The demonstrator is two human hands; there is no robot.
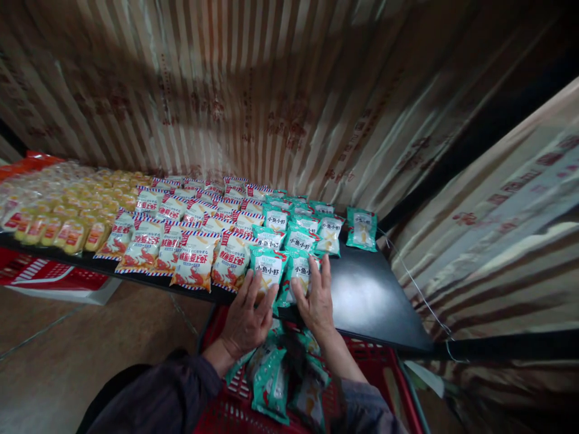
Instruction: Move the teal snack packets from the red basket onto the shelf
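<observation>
My left hand [246,313] rests with fingers stretched out against the lower front of a teal-and-white snack bag [270,265] at the table's front edge. Right of it, my right hand [318,304] lies on a second teal snack bag [298,268], thumb and fingers spread over its front and right side. Both hands are open, touching the bags without visibly closing round them. Behind these, more teal bags [302,239] lean in overlapping rows. One teal bag [362,229] lies apart to the right.
White-and-red snack bags [194,259] stand in rows on the black table [380,301], left of the teal ones. Yellow packaged snacks [72,232] fill the far left. A red basket [226,410] with several teal bags sits below. A striped curtain [253,90] hangs behind.
</observation>
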